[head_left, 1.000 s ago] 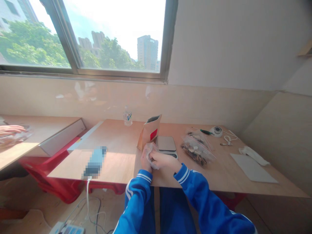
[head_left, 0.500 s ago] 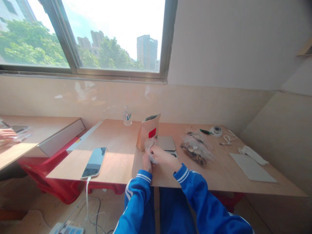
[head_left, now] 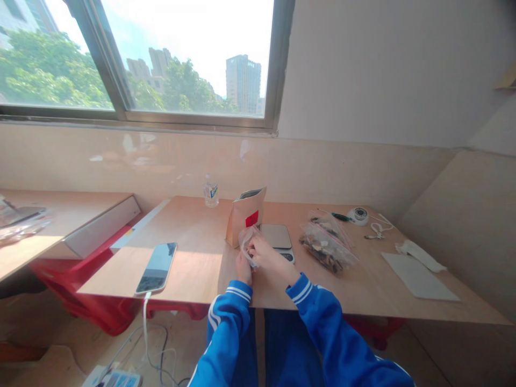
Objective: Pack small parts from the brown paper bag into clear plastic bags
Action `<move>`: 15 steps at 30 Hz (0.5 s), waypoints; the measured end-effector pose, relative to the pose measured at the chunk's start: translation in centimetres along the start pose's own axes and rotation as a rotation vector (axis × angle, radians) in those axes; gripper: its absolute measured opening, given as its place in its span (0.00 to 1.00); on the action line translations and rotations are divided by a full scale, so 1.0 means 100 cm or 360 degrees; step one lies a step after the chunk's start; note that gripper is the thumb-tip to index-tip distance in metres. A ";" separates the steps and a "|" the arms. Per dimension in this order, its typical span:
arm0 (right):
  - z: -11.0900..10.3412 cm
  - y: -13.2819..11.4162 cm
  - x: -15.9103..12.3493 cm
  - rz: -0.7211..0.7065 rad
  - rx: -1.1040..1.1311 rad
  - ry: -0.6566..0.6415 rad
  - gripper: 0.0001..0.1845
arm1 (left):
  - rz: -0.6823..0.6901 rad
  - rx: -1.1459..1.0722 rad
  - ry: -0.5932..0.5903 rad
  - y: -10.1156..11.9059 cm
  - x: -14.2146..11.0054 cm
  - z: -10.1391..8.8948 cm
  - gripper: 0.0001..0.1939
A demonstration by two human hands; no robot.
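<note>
A small clear plastic bag [head_left: 245, 237] is held up over the near edge of the table, in front of a brown paper pouch. My left hand [head_left: 243, 267] is closed on the bag from below and the left. At the bag's mouth, my right hand [head_left: 262, 252] has its fingers bent together; they touch the plastic, and their tips are partly hidden. The brown pouch [head_left: 241, 217], with a red label, stands upright with its top open. Just right of it lies a flat kitchen scale [head_left: 276, 236], its near part partly covered by my right hand.
Clear zip bags of dark dried pieces [head_left: 324, 247] lie right of the scale. Farther right are a green-handled tool [head_left: 341, 217], a white round camera [head_left: 358, 215], a cable and a white sheet [head_left: 419, 277]. Leftward are a phone [head_left: 156, 269] on a cable and a bottle [head_left: 210, 192].
My right hand has shifted slightly at the mouth of the plastic bag, which looks wider. At the far left, another person's hand has left the view.
</note>
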State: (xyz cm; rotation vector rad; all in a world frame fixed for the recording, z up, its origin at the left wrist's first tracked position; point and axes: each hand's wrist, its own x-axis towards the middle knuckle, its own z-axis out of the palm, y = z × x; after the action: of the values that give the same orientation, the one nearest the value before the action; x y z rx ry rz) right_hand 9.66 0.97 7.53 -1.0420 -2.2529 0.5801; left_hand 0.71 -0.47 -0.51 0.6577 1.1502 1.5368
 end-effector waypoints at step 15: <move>-0.009 -0.003 0.001 0.0199 0.0207 0.0255 0.07 | 0.0047 -0.0054 0.0001 0.009 -0.006 0.005 0.27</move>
State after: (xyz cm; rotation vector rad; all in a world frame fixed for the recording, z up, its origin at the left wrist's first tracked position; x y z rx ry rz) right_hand 10.07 0.98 8.43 -1.1273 -1.9950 0.6616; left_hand 0.99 -0.88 0.59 0.6543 1.1173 1.5785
